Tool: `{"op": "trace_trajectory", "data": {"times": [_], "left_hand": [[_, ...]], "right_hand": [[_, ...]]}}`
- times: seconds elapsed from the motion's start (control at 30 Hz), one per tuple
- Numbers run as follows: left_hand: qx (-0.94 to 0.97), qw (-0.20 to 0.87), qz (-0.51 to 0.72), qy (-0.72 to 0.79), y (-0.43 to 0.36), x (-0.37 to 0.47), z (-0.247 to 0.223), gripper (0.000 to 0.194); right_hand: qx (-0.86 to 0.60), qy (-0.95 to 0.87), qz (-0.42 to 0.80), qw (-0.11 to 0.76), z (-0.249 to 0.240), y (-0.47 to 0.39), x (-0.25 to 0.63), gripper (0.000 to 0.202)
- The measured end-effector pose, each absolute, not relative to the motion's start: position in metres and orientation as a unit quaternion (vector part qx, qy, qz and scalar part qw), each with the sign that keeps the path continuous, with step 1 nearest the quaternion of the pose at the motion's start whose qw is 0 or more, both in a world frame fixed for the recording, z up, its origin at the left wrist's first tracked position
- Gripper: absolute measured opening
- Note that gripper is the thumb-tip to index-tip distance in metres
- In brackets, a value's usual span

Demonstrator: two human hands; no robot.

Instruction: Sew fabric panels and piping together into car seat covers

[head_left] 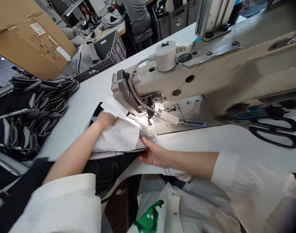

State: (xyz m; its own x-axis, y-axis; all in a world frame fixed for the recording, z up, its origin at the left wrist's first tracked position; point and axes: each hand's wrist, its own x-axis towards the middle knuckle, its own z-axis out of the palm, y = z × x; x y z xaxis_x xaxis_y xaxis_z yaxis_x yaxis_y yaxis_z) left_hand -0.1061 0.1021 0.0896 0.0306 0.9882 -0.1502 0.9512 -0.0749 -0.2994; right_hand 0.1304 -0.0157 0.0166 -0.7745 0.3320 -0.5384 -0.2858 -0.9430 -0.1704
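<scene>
A white fabric piece [119,136] with a black layer beneath it lies under the head of a sewing machine [148,84]. Its inner edge, a grey ribbed band [147,132], sits at the lit needle area. On the far left part of the fabric, my left hand [106,120] is closed, its fingertips partly hidden by a fold. My right hand [154,153] pinches the near edge just below the band, thumb on top and fingers underneath. Dark cloth [101,171] hangs over the table's front edge between my arms.
Black scissors [275,127] and a blue-handled small tool [193,123] lie right of the needle. Stacked dark fabric pieces [41,113] stand at left, by a cardboard box [28,38]. Grey crates [111,48] and a seated person [135,16] are beyond the white table [94,89].
</scene>
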Motion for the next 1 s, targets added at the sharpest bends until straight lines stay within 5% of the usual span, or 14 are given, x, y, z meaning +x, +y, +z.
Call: {"op": "trace_trajectory", "data": {"times": [0.13, 0.3, 0.37, 0.5, 0.63, 0.8, 1.0], "left_hand": [[-0.623, 0.090, 0.128, -0.766, 0.056, -0.129, 0.052, 0.047], [-0.537, 0.275, -0.121, -0.788, -0.014, -0.113, 0.081, 0.068], [-0.561, 0.257, -0.170, -0.768, -0.049, -0.084, 0.095, 0.065], [-0.830, -0.019, -0.007, -0.557, -0.088, -0.011, 0.092, 0.049], [-0.803, 0.015, 0.116, -0.584, -0.073, 0.026, 0.073, 0.058], [-0.763, -0.024, 0.192, -0.617, -0.053, 0.021, 0.070, 0.070], [-0.774, -0.254, 0.137, -0.564, -0.039, 0.003, 0.075, 0.078]], "right_hand": [[-0.304, -0.091, 0.935, 0.161, 0.012, -0.014, 0.129, 0.032], [-0.294, -0.114, 0.931, 0.185, 0.009, -0.021, 0.127, 0.036], [-0.295, -0.133, 0.925, 0.199, 0.008, -0.023, 0.126, 0.040], [-0.303, -0.181, 0.906, 0.235, 0.007, -0.025, 0.124, 0.043], [-0.316, -0.338, 0.854, 0.237, 0.013, -0.019, 0.140, 0.035], [-0.289, -0.806, 0.500, 0.130, 0.034, -0.007, 0.191, 0.024], [-0.412, -0.888, 0.151, 0.137, 0.032, 0.027, 0.200, 0.044]]}}
